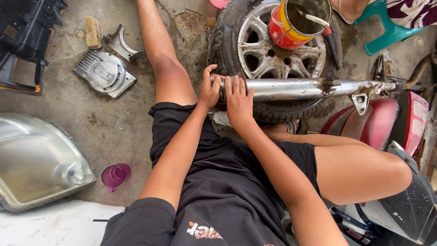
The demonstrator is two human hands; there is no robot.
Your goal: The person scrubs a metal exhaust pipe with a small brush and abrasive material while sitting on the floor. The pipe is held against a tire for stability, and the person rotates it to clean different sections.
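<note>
Single head-worn camera, looking steeply down from above a seated person's lap, close over both outstretched arms, facing forward across the concrete floor point(114, 123), wheel point(273, 59) at the top edge, no second view to share.
</note>
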